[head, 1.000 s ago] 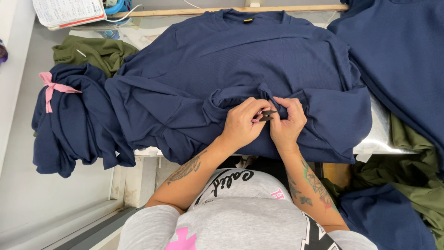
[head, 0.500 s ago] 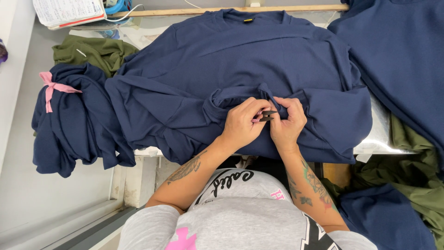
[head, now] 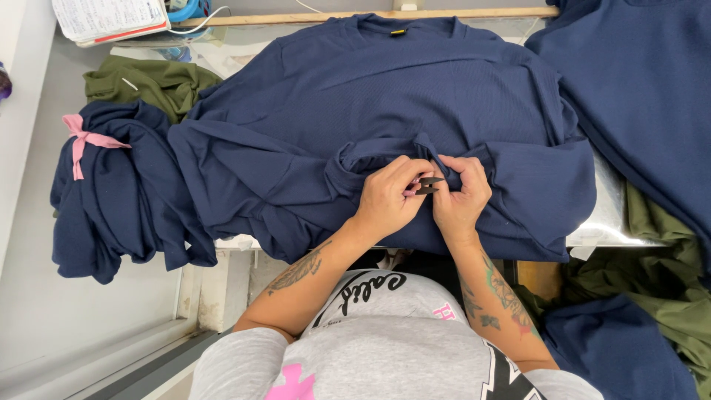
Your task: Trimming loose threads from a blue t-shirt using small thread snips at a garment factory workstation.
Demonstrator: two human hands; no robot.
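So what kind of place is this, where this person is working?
Probably a garment workshop or finishing station. A navy sweatshirt lies spread on the worktable, the hands work its hem with small thread snips, and a tied bundle of navy garments and olive ones wait alongside.

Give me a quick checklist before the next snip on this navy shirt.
1. Thread snips held between both hands: ok.
2. Left hand pinching the fabric beside the blades: ok.
3. Right hand gripping the raised fold: ok.
4. Navy shirt spread flat on the table: ok, though bunched near the hands.
5. Fingers out of the blades: cannot tell.
6. Loose thread in the blades: cannot tell.
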